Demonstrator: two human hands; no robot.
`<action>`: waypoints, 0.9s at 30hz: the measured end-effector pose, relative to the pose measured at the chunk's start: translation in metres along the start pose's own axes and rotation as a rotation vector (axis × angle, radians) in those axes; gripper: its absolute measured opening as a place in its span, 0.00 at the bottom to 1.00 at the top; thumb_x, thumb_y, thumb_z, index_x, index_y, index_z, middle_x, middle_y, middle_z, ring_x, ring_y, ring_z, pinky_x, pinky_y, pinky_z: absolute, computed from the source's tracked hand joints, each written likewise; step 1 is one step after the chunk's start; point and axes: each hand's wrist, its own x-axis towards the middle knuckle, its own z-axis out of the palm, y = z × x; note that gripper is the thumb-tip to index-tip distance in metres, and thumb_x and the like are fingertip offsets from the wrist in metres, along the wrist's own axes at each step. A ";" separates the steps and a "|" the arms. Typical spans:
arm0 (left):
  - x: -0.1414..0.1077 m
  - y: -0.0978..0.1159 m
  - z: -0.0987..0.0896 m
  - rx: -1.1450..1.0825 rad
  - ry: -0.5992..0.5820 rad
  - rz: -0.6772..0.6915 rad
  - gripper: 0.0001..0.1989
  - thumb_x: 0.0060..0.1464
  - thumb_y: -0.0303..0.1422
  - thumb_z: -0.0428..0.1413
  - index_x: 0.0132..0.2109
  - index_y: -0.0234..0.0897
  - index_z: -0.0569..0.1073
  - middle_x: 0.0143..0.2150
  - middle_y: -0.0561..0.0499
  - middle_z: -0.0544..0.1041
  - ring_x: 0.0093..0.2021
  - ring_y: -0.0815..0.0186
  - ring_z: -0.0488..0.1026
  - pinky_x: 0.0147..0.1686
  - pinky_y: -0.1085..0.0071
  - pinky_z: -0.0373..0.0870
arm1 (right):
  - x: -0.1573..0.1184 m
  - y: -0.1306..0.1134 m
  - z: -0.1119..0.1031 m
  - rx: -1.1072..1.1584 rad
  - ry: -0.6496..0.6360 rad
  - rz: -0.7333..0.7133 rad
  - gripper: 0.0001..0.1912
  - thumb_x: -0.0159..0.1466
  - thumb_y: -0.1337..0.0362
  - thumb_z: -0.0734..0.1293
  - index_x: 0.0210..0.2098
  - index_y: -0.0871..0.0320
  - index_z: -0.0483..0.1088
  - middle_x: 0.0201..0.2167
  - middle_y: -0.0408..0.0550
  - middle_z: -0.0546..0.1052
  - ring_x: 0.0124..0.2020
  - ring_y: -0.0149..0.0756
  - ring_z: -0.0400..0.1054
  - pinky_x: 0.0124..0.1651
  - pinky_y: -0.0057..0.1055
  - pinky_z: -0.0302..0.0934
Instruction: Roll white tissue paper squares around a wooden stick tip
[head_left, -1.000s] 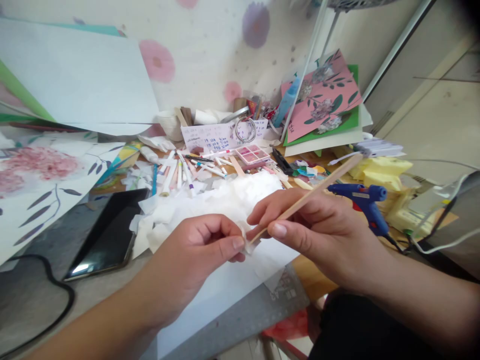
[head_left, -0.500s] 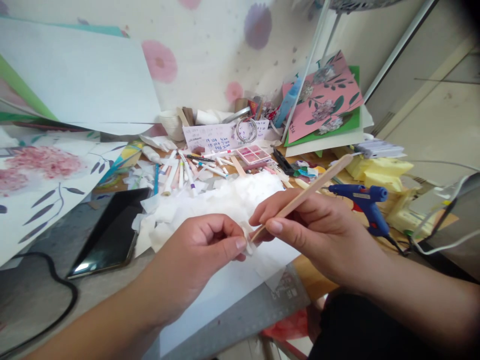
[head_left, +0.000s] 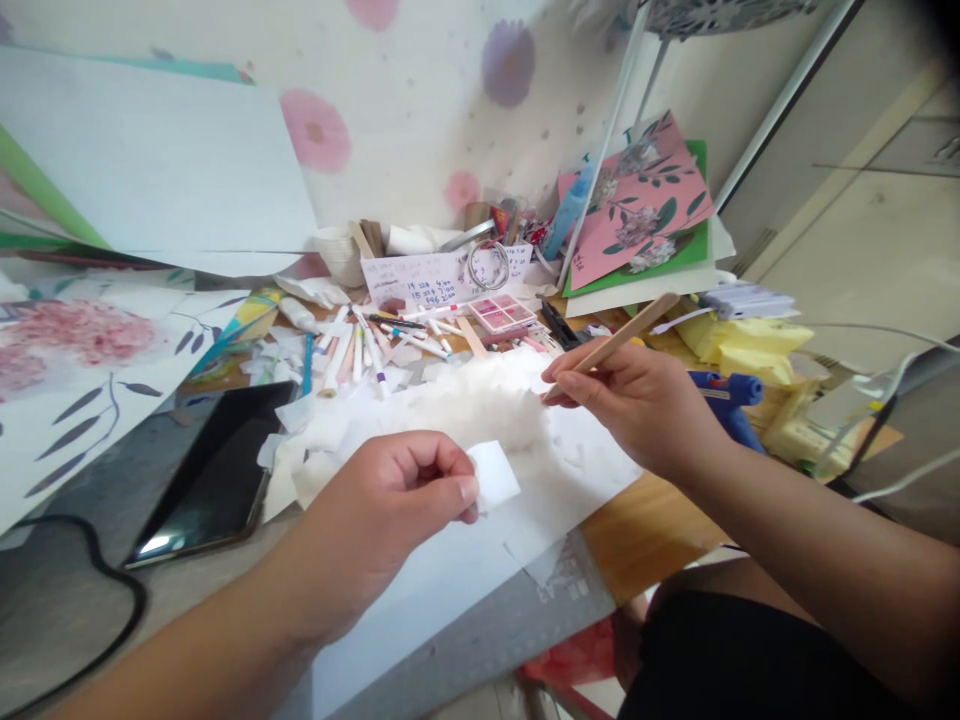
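Desk (head_left: 652, 530) is lying below; left grip (head_left: 409, 490) is pinching paper (head_left: 498, 478) edgewise, baring its face; right grip (head_left: 637, 395) is clasping a stick (head_left: 626, 336) low, likely for control.

The counter (head_left: 652, 530) is wood, bare at its front right. A grey mat (head_left: 525, 625) lies along its front edge, partly under a white sheet (head_left: 405, 620). On the left, a phone (head_left: 217, 480) lies screen up on a grey surface, with a black cable (head_left: 124, 560) curving beside it. Farther back, pens (head_left: 341, 355) lie jumbled among paper scraps, with a palette (head_left: 501, 312) just right of them. Behind stands a handwritten card (head_left: 427, 277). Toward the right are a blue glue gun (head_left: 739, 388), partly hidden, and yellow packets (head_left: 761, 345).
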 end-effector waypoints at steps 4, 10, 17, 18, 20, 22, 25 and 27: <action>0.000 -0.002 0.000 -0.008 0.011 -0.011 0.07 0.53 0.30 0.59 0.27 0.40 0.75 0.25 0.58 0.77 0.31 0.67 0.68 0.36 0.67 0.58 | -0.008 -0.014 0.001 -0.084 0.041 -0.169 0.04 0.64 0.64 0.69 0.33 0.57 0.75 0.36 0.49 0.80 0.42 0.43 0.75 0.44 0.40 0.71; -0.003 -0.002 0.001 -0.037 -0.010 0.008 0.07 0.54 0.34 0.61 0.28 0.42 0.77 0.27 0.57 0.77 0.33 0.65 0.70 0.39 0.66 0.60 | -0.029 -0.049 0.017 0.252 -0.281 -0.122 0.05 0.65 0.65 0.69 0.33 0.58 0.72 0.29 0.45 0.78 0.33 0.35 0.76 0.34 0.29 0.72; -0.002 -0.001 0.002 -0.059 -0.024 0.041 0.07 0.55 0.35 0.62 0.28 0.42 0.78 0.30 0.55 0.78 0.36 0.63 0.71 0.40 0.65 0.63 | -0.027 -0.045 0.024 0.441 -0.318 0.017 0.04 0.65 0.65 0.70 0.33 0.57 0.72 0.28 0.43 0.78 0.31 0.32 0.77 0.37 0.28 0.74; -0.002 -0.001 0.002 -0.063 -0.023 0.039 0.07 0.55 0.35 0.62 0.28 0.42 0.78 0.30 0.56 0.78 0.36 0.63 0.71 0.40 0.66 0.63 | -0.027 -0.044 0.023 0.450 -0.315 0.023 0.04 0.64 0.65 0.70 0.33 0.57 0.72 0.28 0.43 0.78 0.31 0.32 0.77 0.37 0.28 0.75; -0.002 -0.002 0.002 -0.061 -0.020 0.041 0.07 0.55 0.36 0.62 0.29 0.42 0.78 0.30 0.56 0.78 0.36 0.63 0.71 0.40 0.66 0.63 | -0.027 -0.044 0.022 0.456 -0.316 0.027 0.04 0.64 0.65 0.70 0.33 0.58 0.73 0.28 0.44 0.78 0.31 0.32 0.77 0.37 0.28 0.75; -0.002 -0.002 0.002 -0.049 -0.020 0.043 0.07 0.55 0.35 0.62 0.29 0.42 0.78 0.30 0.56 0.78 0.36 0.63 0.71 0.40 0.66 0.63 | -0.028 -0.044 0.022 0.451 -0.318 0.028 0.04 0.64 0.65 0.70 0.33 0.58 0.74 0.29 0.44 0.78 0.32 0.31 0.77 0.38 0.28 0.75; -0.003 -0.003 0.001 -0.035 -0.017 0.040 0.07 0.55 0.35 0.61 0.29 0.43 0.78 0.30 0.56 0.78 0.36 0.64 0.71 0.40 0.66 0.62 | -0.028 -0.045 0.022 0.444 -0.312 0.021 0.04 0.64 0.66 0.70 0.32 0.58 0.74 0.28 0.44 0.78 0.31 0.31 0.77 0.38 0.28 0.75; -0.003 -0.003 0.001 -0.031 -0.013 0.042 0.08 0.55 0.35 0.62 0.28 0.43 0.78 0.29 0.57 0.78 0.35 0.64 0.70 0.40 0.66 0.62 | -0.028 -0.046 0.021 0.422 -0.309 0.012 0.04 0.64 0.66 0.70 0.32 0.58 0.74 0.28 0.44 0.78 0.31 0.31 0.77 0.37 0.28 0.75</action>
